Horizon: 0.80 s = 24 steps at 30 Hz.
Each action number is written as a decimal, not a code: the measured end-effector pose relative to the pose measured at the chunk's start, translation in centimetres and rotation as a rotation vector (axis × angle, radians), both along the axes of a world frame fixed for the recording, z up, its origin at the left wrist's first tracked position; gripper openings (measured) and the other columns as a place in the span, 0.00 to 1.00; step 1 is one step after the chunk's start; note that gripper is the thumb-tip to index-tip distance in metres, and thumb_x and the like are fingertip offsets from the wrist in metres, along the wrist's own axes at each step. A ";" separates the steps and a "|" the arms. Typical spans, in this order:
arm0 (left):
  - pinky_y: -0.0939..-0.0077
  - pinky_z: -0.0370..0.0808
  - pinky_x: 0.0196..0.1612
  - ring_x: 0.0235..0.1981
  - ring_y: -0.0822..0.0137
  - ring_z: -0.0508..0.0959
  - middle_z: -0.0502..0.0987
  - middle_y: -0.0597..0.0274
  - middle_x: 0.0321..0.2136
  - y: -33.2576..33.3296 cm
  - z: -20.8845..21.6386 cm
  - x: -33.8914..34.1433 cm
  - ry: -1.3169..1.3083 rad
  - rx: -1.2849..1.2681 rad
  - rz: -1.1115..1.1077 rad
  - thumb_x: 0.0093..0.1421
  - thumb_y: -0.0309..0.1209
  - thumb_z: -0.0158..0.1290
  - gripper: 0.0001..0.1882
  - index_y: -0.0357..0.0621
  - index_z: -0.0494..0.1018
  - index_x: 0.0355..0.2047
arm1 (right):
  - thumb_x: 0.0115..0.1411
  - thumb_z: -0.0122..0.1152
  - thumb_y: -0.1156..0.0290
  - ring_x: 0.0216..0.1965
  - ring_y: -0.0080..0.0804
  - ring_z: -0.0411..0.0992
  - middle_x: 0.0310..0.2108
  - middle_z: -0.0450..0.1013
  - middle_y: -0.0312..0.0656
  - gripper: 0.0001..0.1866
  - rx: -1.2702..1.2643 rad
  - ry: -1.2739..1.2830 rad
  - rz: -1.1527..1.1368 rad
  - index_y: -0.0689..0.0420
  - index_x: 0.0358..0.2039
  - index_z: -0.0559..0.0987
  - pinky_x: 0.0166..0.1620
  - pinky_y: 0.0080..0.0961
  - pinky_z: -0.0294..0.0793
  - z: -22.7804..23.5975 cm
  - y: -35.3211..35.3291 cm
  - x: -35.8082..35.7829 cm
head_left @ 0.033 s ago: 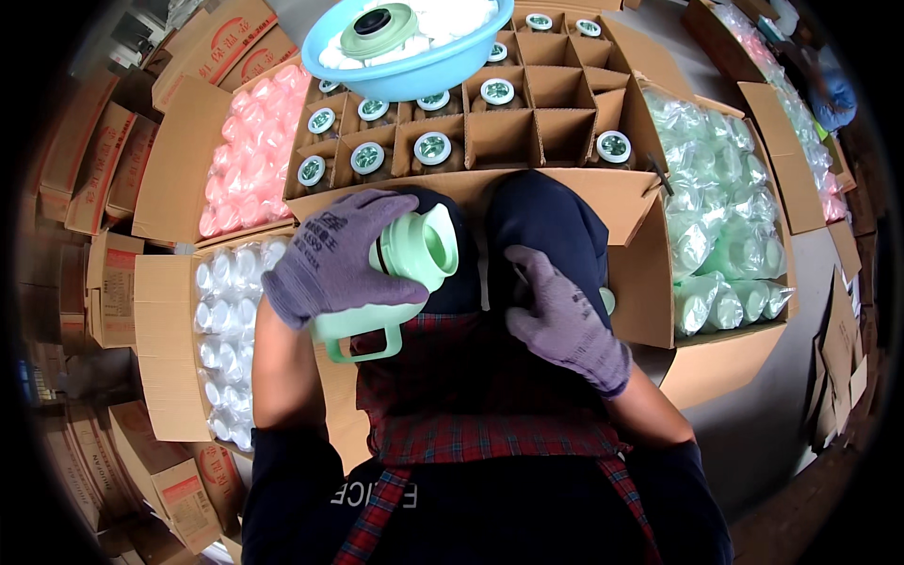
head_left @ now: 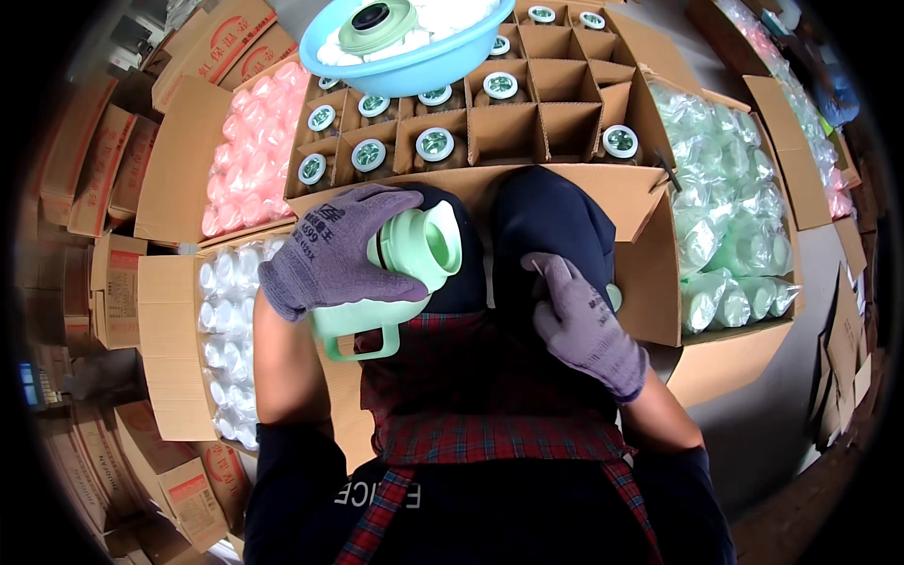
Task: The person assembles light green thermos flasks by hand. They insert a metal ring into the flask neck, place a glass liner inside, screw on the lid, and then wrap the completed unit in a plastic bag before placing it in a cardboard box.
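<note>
My left hand (head_left: 344, 250), in a grey-purple glove, is wrapped round the upper body of a pale green jug (head_left: 428, 247). The jug lies tilted over my lap, its wide spouted mouth facing right and its handle low toward me. No lid covers the mouth. My right hand (head_left: 586, 325), gloved alike, hovers over my right thigh, apart from the jug. Its fingers are curled together, with a small pale sliver at the fingertips that I cannot make out. A red plaid apron (head_left: 490, 433) covers my lap.
Ahead stands a divided carton (head_left: 508, 137) with several round-topped bottles. A blue basin (head_left: 405, 73) on it holds white pieces and a green ring-shaped part (head_left: 379, 26). Cartons of pink parts (head_left: 250, 155), clear-white parts (head_left: 226, 311) and bagged green parts (head_left: 720, 207) flank me.
My right hand has shifted slightly right and downward, its fingers drawn closer together. My left hand still holds the jug in nearly the same place.
</note>
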<state>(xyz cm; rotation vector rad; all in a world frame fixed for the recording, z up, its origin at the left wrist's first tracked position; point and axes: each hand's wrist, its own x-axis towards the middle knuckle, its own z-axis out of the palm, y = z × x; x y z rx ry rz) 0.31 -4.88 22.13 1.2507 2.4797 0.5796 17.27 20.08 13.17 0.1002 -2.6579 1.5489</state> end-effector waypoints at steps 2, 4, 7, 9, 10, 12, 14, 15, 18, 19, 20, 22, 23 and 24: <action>0.60 0.69 0.62 0.58 0.50 0.74 0.75 0.49 0.55 0.1 -0.2 -0.5 -0.014 0.000 -0.001 0.40 0.49 0.74 0.47 0.40 0.71 0.58 | 0.51 0.49 0.90 0.35 0.43 0.73 0.38 0.69 0.49 0.33 0.029 0.041 0.073 0.59 0.60 0.71 0.43 0.32 0.75 0.0 0.8 0.3; 0.60 0.70 0.61 0.57 0.50 0.74 0.75 0.49 0.55 0.4 -0.2 -0.6 0.008 -0.014 -0.006 0.40 0.51 0.74 0.47 0.41 0.71 0.59 | 0.48 0.50 0.95 0.35 0.43 0.73 0.39 0.69 0.48 0.41 0.000 0.017 0.143 0.52 0.63 0.72 0.41 0.30 0.76 0.7 1.0 0.2; 0.60 0.70 0.61 0.57 0.49 0.74 0.75 0.49 0.55 0.9 -0.3 -0.7 -0.032 -0.010 0.008 0.40 0.51 0.73 0.48 0.41 0.71 0.59 | 0.48 0.55 0.94 0.33 0.44 0.73 0.36 0.70 0.49 0.41 0.047 0.104 0.150 0.51 0.64 0.71 0.37 0.30 0.76 0.1 1.8 -1.4; 0.60 0.70 0.61 0.57 0.49 0.74 0.74 0.49 0.55 1.0 -0.1 -0.9 -0.042 -0.043 0.004 0.41 0.51 0.73 0.47 0.41 0.71 0.59 | 0.51 0.62 0.89 0.29 0.49 0.74 0.28 0.72 0.50 0.37 0.129 0.133 0.180 0.54 0.63 0.71 0.35 0.34 0.75 1.0 2.3 -3.6; 0.60 0.70 0.61 0.58 0.49 0.74 0.74 0.49 0.55 1.0 0.2 -1.1 -0.060 -0.062 0.015 0.41 0.51 0.73 0.47 0.41 0.71 0.59 | 0.57 0.59 0.82 0.28 0.48 0.75 0.27 0.72 0.49 0.28 0.174 0.168 0.178 0.58 0.59 0.72 0.33 0.36 0.74 1.3 2.2 -4.7; 0.61 0.71 0.61 0.57 0.51 0.75 0.75 0.49 0.55 1.2 0.1 -1.7 -0.083 -0.075 0.023 0.40 0.49 0.75 0.48 0.40 0.71 0.59 | 0.65 0.55 0.71 0.30 0.46 0.76 0.28 0.73 0.49 0.15 0.263 0.247 0.175 0.62 0.50 0.73 0.32 0.38 0.73 1.2 2.1 -6.9; 0.62 0.71 0.60 0.57 0.51 0.75 0.75 0.49 0.54 1.1 0.1 -2.7 -0.203 -0.057 0.038 0.39 0.47 0.75 0.48 0.39 0.71 0.59 | 0.64 0.56 0.71 0.31 0.47 0.77 0.30 0.74 0.49 0.12 0.316 0.256 0.206 0.60 0.47 0.73 0.33 0.38 0.75 2.0 1.8 -8.4; 0.63 0.71 0.60 0.56 0.52 0.75 0.76 0.50 0.54 1.0 0.2 -3.2 -0.260 -0.052 0.053 0.39 0.46 0.76 0.48 0.38 0.71 0.59 | 0.63 0.56 0.71 0.32 0.47 0.77 0.30 0.74 0.49 0.11 0.337 0.265 0.228 0.60 0.45 0.73 0.33 0.39 0.75 2.6 1.6 -9.2; 0.65 0.71 0.59 0.55 0.53 0.76 0.77 0.49 0.52 1.2 0.3 -4.1 -0.339 -0.052 0.051 0.39 0.44 0.76 0.47 0.36 0.71 0.58 | 0.62 0.55 0.67 0.33 0.42 0.79 0.33 0.75 0.45 0.11 0.606 0.372 0.317 0.57 0.43 0.74 0.34 0.36 0.76 3.8 1.4 -11.0; 0.65 0.71 0.59 0.55 0.53 0.76 0.77 0.49 0.51 1.4 0.4 -4.3 -0.373 -0.048 0.056 0.40 0.43 0.76 0.46 0.36 0.71 0.58 | 0.62 0.55 0.67 0.33 0.40 0.79 0.33 0.75 0.44 0.11 0.694 0.436 0.330 0.56 0.43 0.74 0.34 0.36 0.76 4.0 1.2 -11.4; 0.65 0.72 0.59 0.55 0.54 0.77 0.77 0.49 0.51 1.5 0.4 -4.4 -0.402 -0.045 0.071 0.40 0.43 0.76 0.46 0.36 0.71 0.58 | 0.61 0.54 0.65 0.33 0.37 0.79 0.31 0.75 0.42 0.12 0.748 0.466 0.320 0.55 0.43 0.75 0.34 0.34 0.76 3.8 0.9 -11.7; 0.66 0.72 0.58 0.54 0.56 0.77 0.78 0.49 0.50 1.8 0.3 -4.5 -0.460 -0.037 0.102 0.40 0.42 0.76 0.46 0.35 0.71 0.57 | 0.61 0.55 0.65 0.33 0.37 0.79 0.31 0.75 0.42 0.12 0.782 0.485 0.298 0.54 0.44 0.77 0.34 0.34 0.77 3.8 0.5 -11.9; 0.66 0.73 0.57 0.53 0.57 0.77 0.78 0.50 0.49 1.9 0.3 -4.5 -0.481 -0.036 0.115 0.40 0.41 0.76 0.45 0.35 0.71 0.57 | 0.61 0.55 0.65 0.32 0.36 0.79 0.31 0.75 0.41 0.13 0.798 0.496 0.291 0.54 0.44 0.77 0.34 0.34 0.77 3.8 0.3 -11.9; 0.66 0.73 0.56 0.52 0.59 0.78 0.78 0.51 0.49 2.0 0.3 -4.6 -0.502 -0.035 0.129 0.41 0.40 0.76 0.45 0.34 0.71 0.57 | 0.61 0.56 0.65 0.31 0.36 0.79 0.30 0.75 0.41 0.13 0.779 0.534 0.276 0.54 0.43 0.79 0.32 0.33 0.76 3.4 0.2 -12.0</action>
